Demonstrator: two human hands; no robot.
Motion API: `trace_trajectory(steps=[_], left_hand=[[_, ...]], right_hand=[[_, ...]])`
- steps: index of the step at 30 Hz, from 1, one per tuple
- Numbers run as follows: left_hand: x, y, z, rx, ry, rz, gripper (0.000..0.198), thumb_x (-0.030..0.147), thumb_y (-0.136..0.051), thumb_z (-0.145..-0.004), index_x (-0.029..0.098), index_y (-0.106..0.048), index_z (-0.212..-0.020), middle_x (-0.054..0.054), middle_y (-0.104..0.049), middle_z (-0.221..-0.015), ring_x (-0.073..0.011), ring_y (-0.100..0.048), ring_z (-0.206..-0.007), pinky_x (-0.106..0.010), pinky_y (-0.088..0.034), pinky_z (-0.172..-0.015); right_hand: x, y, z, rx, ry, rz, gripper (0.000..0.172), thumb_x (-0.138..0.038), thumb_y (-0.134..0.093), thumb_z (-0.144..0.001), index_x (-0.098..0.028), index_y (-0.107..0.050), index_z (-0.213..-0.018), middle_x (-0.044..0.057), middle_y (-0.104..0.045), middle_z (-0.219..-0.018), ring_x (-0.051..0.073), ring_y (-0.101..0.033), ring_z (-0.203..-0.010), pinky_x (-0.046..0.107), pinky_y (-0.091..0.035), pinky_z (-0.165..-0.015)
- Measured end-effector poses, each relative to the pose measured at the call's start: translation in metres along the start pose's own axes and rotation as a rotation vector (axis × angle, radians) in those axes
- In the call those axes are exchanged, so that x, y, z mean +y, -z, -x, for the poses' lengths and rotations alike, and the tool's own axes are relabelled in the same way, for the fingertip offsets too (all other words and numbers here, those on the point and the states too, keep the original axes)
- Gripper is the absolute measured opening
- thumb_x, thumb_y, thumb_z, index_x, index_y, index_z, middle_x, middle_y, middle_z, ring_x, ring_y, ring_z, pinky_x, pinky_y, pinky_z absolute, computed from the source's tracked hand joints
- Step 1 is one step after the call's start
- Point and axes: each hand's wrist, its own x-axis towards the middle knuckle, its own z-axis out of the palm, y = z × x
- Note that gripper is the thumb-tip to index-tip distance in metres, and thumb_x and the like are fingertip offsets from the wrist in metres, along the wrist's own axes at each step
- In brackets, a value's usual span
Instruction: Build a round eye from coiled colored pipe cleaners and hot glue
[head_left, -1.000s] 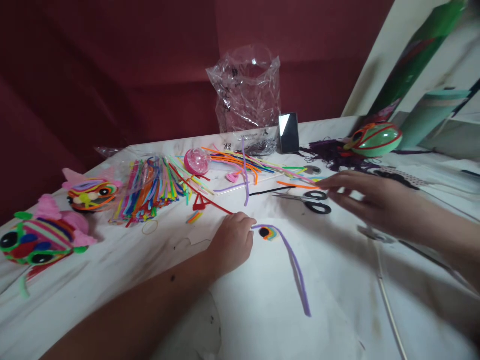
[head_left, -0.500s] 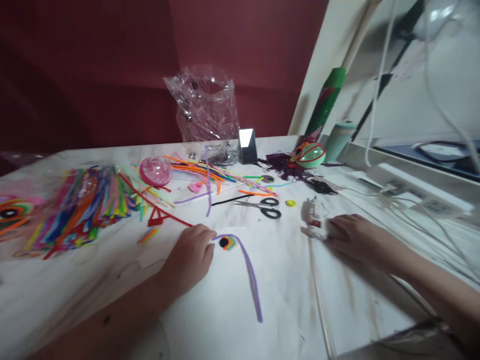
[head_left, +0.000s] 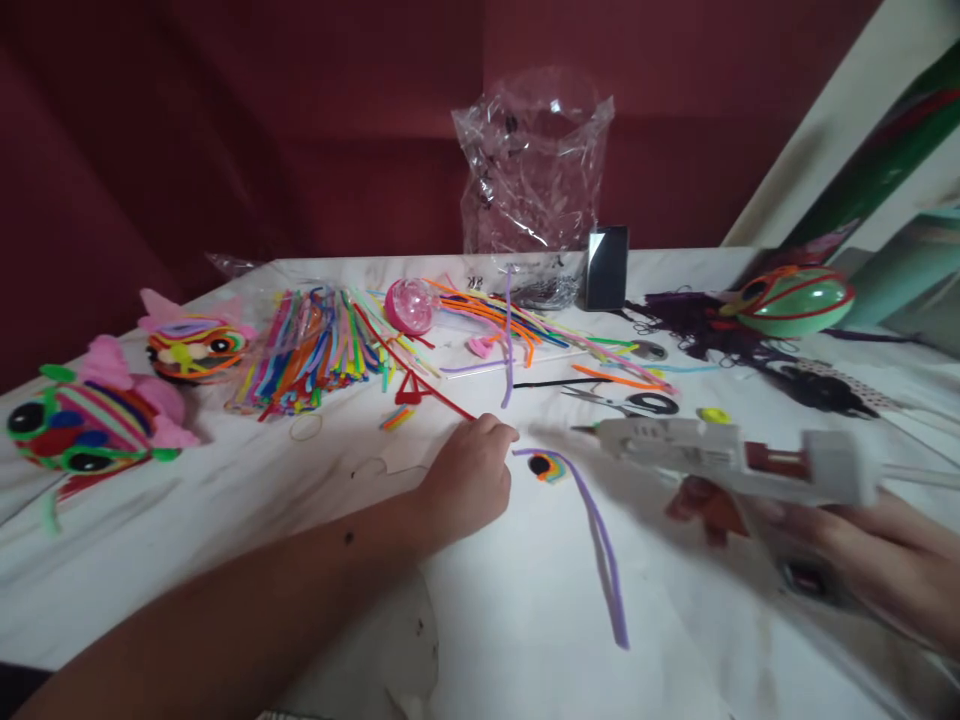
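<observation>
My left hand is closed in a pinch at the upper end of a purple pipe cleaner, which curves down over the white surface. Under its bend sits a small coiled eye, black with orange, yellow and teal rings. On the right, my right hand is wrapped round the handle of a white hot glue gun, partly blurred. The nozzle points left, above the table and to the right of the eye. A red pipe cleaner runs up to behind my left hand.
Scissors, a yellow disc and a phone are beyond the glue gun. Many pipe cleaners lie at the left, near two decorated fish. A green balloon-like ornament and a clear bag stand farther back.
My right hand has picked up the glue gun from the table and brought it toward the eye. The left hand keeps its pinch. The view has turned left, bringing the decorated fish into sight.
</observation>
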Motion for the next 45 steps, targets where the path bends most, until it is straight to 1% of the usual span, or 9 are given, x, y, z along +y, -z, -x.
trace_trajectory(steps=[3, 5, 7, 13, 17, 20, 24, 38, 45], left_hand=[[0.000, 0.001, 0.000, 0.001, 0.023, 0.026, 0.034, -0.001, -0.041, -0.071, 0.013, -0.056, -0.098, -0.009, -0.058, -0.095, -0.0199, -0.053, -0.093, -0.032, -0.047, -0.084], [0.000, 0.002, 0.000, -0.014, 0.038, 0.024, 0.032, 0.000, -0.042, -0.071, 0.013, -0.056, -0.096, -0.009, -0.057, -0.094, -0.0204, -0.053, -0.092, -0.033, -0.047, -0.084], [0.002, 0.003, -0.001, -0.041, 0.044, 0.012, 0.030, 0.001, -0.042, -0.071, 0.013, -0.056, -0.094, -0.009, -0.057, -0.094, -0.0207, -0.053, -0.092, -0.033, -0.047, -0.083], [0.005, 0.006, -0.002, -0.114, 0.041, -0.013, 0.022, 0.002, -0.042, -0.072, 0.014, -0.056, -0.085, -0.009, -0.056, -0.090, -0.0213, -0.053, -0.092, -0.035, -0.046, -0.084], [0.005, 0.007, -0.003, -0.123, 0.039, -0.030, 0.023, 0.002, -0.042, -0.072, 0.013, -0.057, -0.085, -0.009, -0.056, -0.090, -0.0212, -0.053, -0.091, -0.035, -0.046, -0.083], [0.006, 0.007, -0.003, -0.126, 0.028, -0.042, 0.023, 0.003, -0.042, -0.072, 0.012, -0.058, -0.085, -0.010, -0.057, -0.090, -0.0214, -0.053, -0.091, -0.035, -0.046, -0.082], [0.007, 0.008, -0.002, -0.136, 0.024, -0.061, 0.022, 0.003, -0.042, -0.073, 0.012, -0.058, -0.085, -0.009, -0.057, -0.090, -0.0212, -0.053, -0.089, -0.034, -0.046, -0.081], [0.008, 0.011, -0.003, -0.144, 0.007, -0.115, 0.021, 0.004, -0.042, -0.075, 0.012, -0.059, -0.084, -0.009, -0.057, -0.087, -0.0205, -0.053, -0.083, -0.034, -0.045, -0.075], [0.009, 0.011, -0.003, -0.145, 0.004, -0.134, 0.020, 0.005, -0.042, -0.076, 0.012, -0.059, -0.084, -0.008, -0.057, -0.086, -0.0199, -0.053, -0.081, -0.033, -0.044, -0.073]], right_hand=[[-0.040, -0.008, -0.022, -0.241, 0.017, -0.258, 0.044, -0.063, -0.037, -0.083, -0.032, -0.068, -0.076, 0.006, -0.068, -0.070, 0.023, -0.064, -0.063, 0.032, -0.056, -0.057], [-0.054, -0.013, -0.030, -0.308, 0.013, -0.305, 0.046, -0.063, -0.038, -0.082, -0.029, -0.066, -0.071, 0.003, -0.066, -0.064, 0.021, -0.061, -0.057, 0.031, -0.055, -0.054], [-0.054, -0.017, -0.031, -0.334, -0.002, -0.308, 0.044, -0.062, -0.041, -0.081, -0.028, -0.065, -0.067, 0.001, -0.065, -0.061, 0.019, -0.060, -0.054, 0.028, -0.054, -0.052], [-0.025, -0.025, -0.016, -0.295, -0.152, -0.208, 0.043, -0.064, -0.046, -0.075, -0.029, -0.071, -0.067, 0.002, -0.071, -0.071, 0.021, -0.066, -0.066, 0.027, -0.056, -0.061], [-0.035, -0.026, -0.015, -0.272, -0.170, -0.137, 0.046, -0.067, -0.047, -0.072, -0.030, -0.071, -0.062, 0.001, -0.071, -0.068, 0.022, -0.065, -0.063, 0.029, -0.056, -0.062], [-0.048, -0.026, -0.018, -0.191, -0.130, -0.117, 0.048, -0.069, -0.045, -0.072, -0.030, -0.070, -0.059, 0.000, -0.070, -0.063, 0.021, -0.064, -0.060, 0.028, -0.054, -0.059], [-0.048, -0.027, -0.019, -0.180, -0.022, -0.065, 0.042, -0.063, -0.046, -0.076, -0.031, -0.072, -0.065, 0.000, -0.070, -0.064, 0.021, -0.064, -0.058, 0.027, -0.052, -0.054], [-0.046, -0.031, -0.016, -0.182, 0.002, 0.079, 0.048, -0.066, -0.039, -0.078, -0.030, -0.069, -0.068, 0.001, -0.069, -0.064, 0.023, -0.065, -0.062, 0.030, -0.054, -0.057], [-0.033, -0.031, -0.016, -0.198, 0.069, 0.118, 0.050, -0.069, -0.038, -0.076, -0.033, -0.071, -0.089, 0.002, -0.073, -0.074, 0.025, -0.067, -0.064, 0.031, -0.057, -0.056]])
